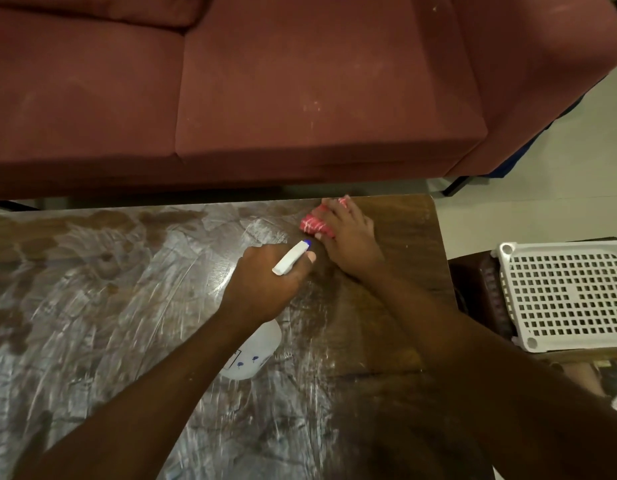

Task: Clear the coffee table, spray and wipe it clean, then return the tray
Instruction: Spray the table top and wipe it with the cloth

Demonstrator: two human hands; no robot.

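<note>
Step in hand: spray + wipe, mid-way by my read. Coffee table (92,306) is showing no items on top, wet streaks and smears across most of it; far right corner looking drier/darker.

Left hand (265,282) is wrapping round the neck of the spray bottle (255,351), fingers closed on it, index looking set at the trigger though trigger itself is hidden. White nozzle w/ blue tip (291,258) is pointing toward the far right area, just beside the other hand. Bottle body is hanging under the wrist, close over the table; can't tell if touching.

Right hand (345,237) is pressing flat on a red/white cloth (315,226), fingers spread over it and curled at the edge, holding it down near the far edge of the table, right side.

Tray (563,296), white perforated, is sitting off the table on a dark stand (473,282) to the right, well apart from both hands.

Next, prob: sweep cloth over the dry right strip and back through the streaks, maybe another squirt there first. Needs nozzle aimed clear of the right hand. Tray return coming only after the top is wiped.
</note>
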